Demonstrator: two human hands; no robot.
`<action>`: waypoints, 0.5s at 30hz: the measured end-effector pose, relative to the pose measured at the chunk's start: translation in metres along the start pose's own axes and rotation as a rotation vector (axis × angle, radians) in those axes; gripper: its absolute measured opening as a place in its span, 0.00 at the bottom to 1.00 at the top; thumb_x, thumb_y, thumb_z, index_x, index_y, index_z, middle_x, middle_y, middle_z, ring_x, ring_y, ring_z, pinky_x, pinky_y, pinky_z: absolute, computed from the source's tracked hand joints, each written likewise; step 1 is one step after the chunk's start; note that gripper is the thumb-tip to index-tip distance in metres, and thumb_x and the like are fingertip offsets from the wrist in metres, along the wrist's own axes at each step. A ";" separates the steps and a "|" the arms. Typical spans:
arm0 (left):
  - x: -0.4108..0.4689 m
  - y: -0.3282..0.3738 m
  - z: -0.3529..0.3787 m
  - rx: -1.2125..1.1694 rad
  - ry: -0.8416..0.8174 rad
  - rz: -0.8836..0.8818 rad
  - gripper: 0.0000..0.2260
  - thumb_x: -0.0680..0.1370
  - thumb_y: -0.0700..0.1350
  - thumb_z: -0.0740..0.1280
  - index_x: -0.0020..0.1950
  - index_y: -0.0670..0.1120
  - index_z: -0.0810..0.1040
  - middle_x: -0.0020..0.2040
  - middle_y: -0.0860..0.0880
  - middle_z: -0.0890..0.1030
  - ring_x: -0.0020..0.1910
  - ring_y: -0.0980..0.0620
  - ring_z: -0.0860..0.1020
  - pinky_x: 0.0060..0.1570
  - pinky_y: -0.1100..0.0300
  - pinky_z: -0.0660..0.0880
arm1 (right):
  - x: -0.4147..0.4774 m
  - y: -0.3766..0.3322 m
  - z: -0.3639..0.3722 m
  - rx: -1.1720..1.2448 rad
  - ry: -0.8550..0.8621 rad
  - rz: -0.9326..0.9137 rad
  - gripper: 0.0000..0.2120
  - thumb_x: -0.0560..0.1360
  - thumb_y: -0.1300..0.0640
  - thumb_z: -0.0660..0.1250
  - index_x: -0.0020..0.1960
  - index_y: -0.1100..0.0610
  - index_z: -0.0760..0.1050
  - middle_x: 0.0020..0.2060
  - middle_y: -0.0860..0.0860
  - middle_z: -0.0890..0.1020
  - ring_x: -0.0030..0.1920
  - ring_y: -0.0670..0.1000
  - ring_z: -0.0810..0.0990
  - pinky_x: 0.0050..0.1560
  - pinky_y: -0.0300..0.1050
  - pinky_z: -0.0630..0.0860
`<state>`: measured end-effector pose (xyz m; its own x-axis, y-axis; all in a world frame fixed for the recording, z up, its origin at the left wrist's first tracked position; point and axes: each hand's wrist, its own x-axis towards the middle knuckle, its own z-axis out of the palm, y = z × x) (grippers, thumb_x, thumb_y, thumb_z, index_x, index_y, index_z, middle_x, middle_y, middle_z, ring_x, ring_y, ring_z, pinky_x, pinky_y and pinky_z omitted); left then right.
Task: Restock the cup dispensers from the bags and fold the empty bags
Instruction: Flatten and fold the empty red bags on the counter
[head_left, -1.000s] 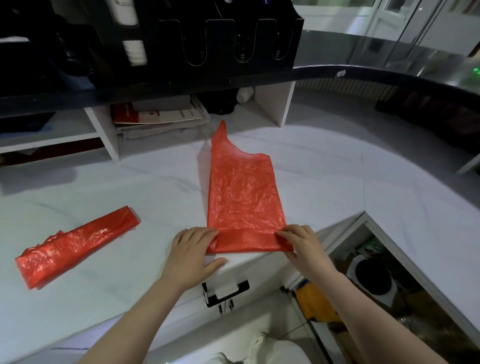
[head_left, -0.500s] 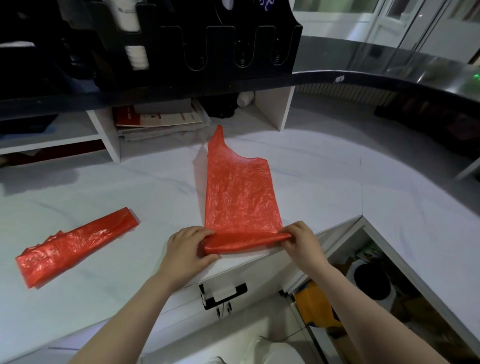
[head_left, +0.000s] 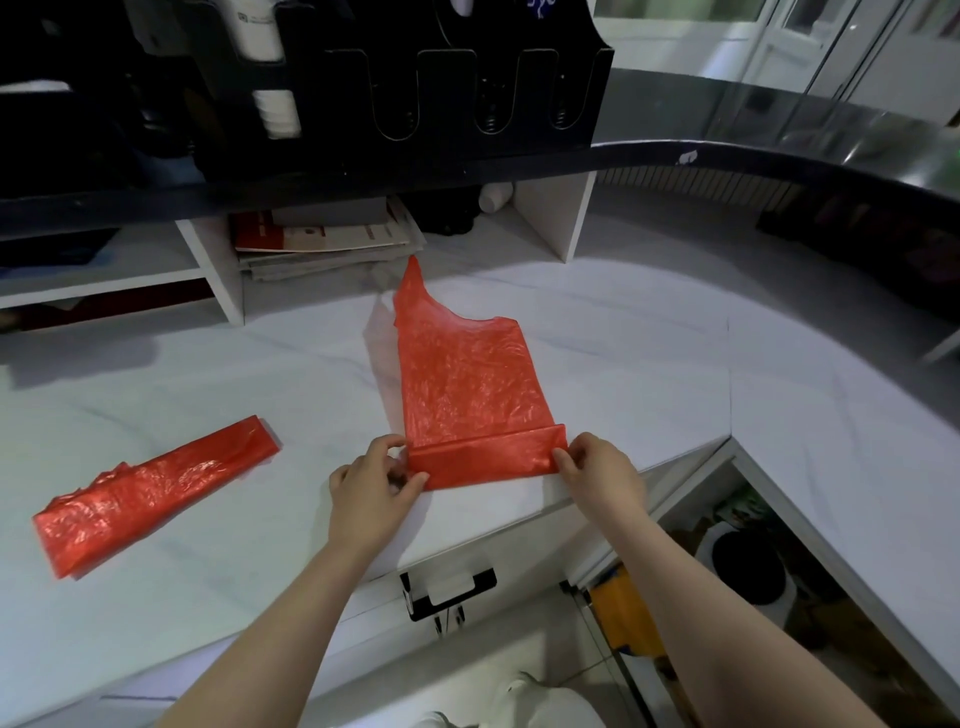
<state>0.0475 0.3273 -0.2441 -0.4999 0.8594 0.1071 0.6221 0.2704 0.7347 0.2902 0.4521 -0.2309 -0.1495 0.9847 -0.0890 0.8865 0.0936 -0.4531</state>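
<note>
Grip, your left hand (head_left: 371, 488): thumb and fingers pinch the left end of the folded band (head_left: 483, 460).
Grip, your right hand (head_left: 602, 475): pinches the right end.
Item: red bag (head_left: 467, 379), flat on the tabletop (head_left: 701, 364), near end turned over once, torn tail pointing away from you.
Handling: turn both ends together, hold the band's edge square to the bag's sides, and press out air before each turn.
Adjacent: second red bag (head_left: 150, 493), well apart at your left; cup dispensers (head_left: 467, 93) above.

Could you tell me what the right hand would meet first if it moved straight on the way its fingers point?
The right hand pinches the bag's fold, so that comes first; further along, probably the left hand at the other end.
</note>
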 end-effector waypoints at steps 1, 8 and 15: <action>0.000 -0.001 0.001 0.024 0.006 0.007 0.18 0.73 0.53 0.70 0.60 0.56 0.69 0.42 0.57 0.81 0.44 0.58 0.78 0.56 0.58 0.59 | 0.000 -0.001 0.001 -0.025 0.004 -0.003 0.12 0.76 0.41 0.60 0.41 0.48 0.70 0.33 0.45 0.77 0.34 0.47 0.76 0.35 0.48 0.77; -0.001 0.001 0.003 0.115 0.010 0.032 0.18 0.79 0.52 0.62 0.67 0.57 0.65 0.41 0.57 0.78 0.48 0.53 0.74 0.57 0.61 0.55 | -0.003 -0.004 0.008 -0.122 0.069 -0.026 0.14 0.76 0.39 0.59 0.42 0.50 0.68 0.37 0.47 0.76 0.36 0.48 0.75 0.36 0.50 0.78; -0.007 0.013 0.002 0.286 0.030 0.118 0.19 0.79 0.46 0.62 0.71 0.55 0.68 0.39 0.53 0.77 0.48 0.51 0.75 0.53 0.58 0.55 | -0.016 -0.010 0.014 -0.317 0.146 -0.273 0.28 0.76 0.50 0.66 0.70 0.43 0.56 0.67 0.52 0.66 0.62 0.55 0.69 0.50 0.50 0.73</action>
<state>0.0607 0.3257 -0.2368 -0.4289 0.8801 0.2034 0.8193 0.2842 0.4980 0.2780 0.4334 -0.2374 -0.3534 0.9260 0.1327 0.9171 0.3709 -0.1460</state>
